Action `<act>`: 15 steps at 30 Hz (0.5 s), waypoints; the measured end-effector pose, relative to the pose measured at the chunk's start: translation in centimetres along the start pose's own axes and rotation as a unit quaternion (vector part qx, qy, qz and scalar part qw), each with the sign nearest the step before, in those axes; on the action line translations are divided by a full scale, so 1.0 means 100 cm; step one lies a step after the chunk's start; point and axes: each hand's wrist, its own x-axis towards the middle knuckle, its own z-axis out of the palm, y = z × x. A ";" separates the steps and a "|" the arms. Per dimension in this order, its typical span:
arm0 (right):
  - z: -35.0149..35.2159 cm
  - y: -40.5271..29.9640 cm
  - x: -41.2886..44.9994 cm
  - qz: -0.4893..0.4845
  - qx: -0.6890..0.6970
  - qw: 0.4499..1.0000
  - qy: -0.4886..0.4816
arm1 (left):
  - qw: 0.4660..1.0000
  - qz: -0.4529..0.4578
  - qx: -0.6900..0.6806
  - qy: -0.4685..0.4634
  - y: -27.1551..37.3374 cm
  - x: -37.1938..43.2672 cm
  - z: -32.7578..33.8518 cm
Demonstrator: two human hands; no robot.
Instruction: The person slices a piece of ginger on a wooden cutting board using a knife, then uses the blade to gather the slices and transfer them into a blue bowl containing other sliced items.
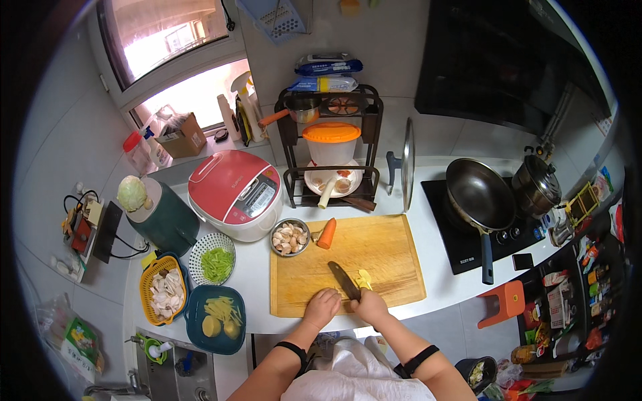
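Observation:
My right hand (370, 307) grips the handle of a kitchen knife (342, 278), its dark blade angled up and left over a wooden cutting board (386, 245). Yellow slices, probably ginger (364, 278), lie just right of the blade. Near the board's front edge rests my left hand (323, 307), fingers together and pointing down; whether something is under them is hidden. A peeled carrot piece (327, 233) lies at the board's back, with a small brownish piece (315, 236) beside it. Touching the back left corner is a metal bowl of garlic cloves (290, 238).
Left stand a white colander of chopped green vegetable (217, 264), a yellow basket of sliced mushrooms (167, 294) and a teal basin with potatoes (215, 319). Behind are a rice cooker (235, 193) and a black rack (372, 145). A wok (480, 195) sits on the cooktop.

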 end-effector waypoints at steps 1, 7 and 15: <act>-0.001 0.004 -0.003 0.004 0.002 1.000 0.003 | 1.000 0.001 -0.001 0.001 -0.001 0.000 0.000; -0.006 0.002 -0.031 0.001 -0.007 1.000 -0.004 | 1.000 0.018 0.005 -0.005 -0.004 -0.004 0.005; 0.002 0.000 -0.030 -0.013 -0.062 0.998 -0.024 | 1.000 0.024 0.015 0.004 -0.002 -0.006 0.002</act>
